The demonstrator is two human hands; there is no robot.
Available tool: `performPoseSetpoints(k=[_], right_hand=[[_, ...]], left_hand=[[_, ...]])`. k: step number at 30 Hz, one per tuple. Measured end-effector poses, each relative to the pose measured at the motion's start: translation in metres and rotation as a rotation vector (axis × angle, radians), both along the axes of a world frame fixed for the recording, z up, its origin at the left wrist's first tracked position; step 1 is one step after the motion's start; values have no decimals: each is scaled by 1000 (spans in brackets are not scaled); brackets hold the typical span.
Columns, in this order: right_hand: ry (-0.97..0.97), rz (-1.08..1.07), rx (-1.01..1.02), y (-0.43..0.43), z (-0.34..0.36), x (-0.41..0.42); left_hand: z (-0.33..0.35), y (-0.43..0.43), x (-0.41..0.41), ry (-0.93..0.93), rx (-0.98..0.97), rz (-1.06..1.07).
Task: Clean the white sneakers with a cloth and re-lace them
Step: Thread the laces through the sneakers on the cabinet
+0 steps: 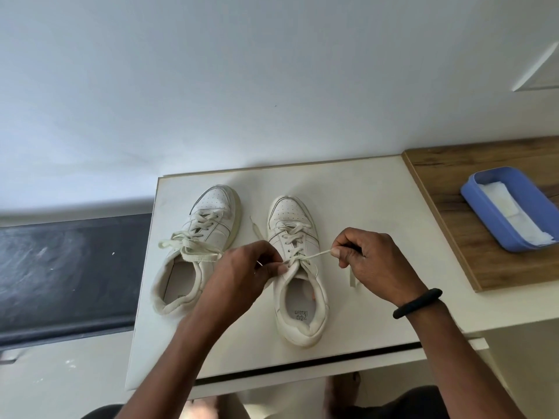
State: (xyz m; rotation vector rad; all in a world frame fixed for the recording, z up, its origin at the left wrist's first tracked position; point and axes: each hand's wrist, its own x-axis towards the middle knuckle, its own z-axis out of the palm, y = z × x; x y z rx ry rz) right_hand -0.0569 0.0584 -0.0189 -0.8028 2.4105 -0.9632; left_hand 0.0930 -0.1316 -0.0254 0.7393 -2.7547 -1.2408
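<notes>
our forearms [181,343] reach in from the near edge, and both hands work over the white table [363,192]. a wooden board [447,252] lies to its right.

the right sneaker [302,313] stands at the middle of the table, toe pointing far and heel near. the left sneaker [208,225] stands just beside it on the left, with its own lace ends lying loose across the collar. a blue tray [496,234] on the board holds the folded cloth [511,213], well apart from the shoes.

our left hand [251,267] pinches at the top eyelets of the right sneaker, seemingly on the lace itself. our right hand [369,261], with a black wristband [417,302] at the wrist, pinches the lace [317,254] and draws it taut to the right. one free end hangs below that hand.

we judge the sneaker light, with a firm sole and a soft, padded collar, so a sideways pull could drag it across the smooth top. it makes sense to steady it at the throat beside the eyelets. the lace looks flat, limp and thin, best taken near its tip between thumb and forefinger. it can slip back through an eyelet if tension drops.
</notes>
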Motion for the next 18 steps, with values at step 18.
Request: performPoseSetpoints(k=[18], right_hand=[[-339,188,14,38,16,-20]], left_hand=[[32,-17,19,132,-45,57]])
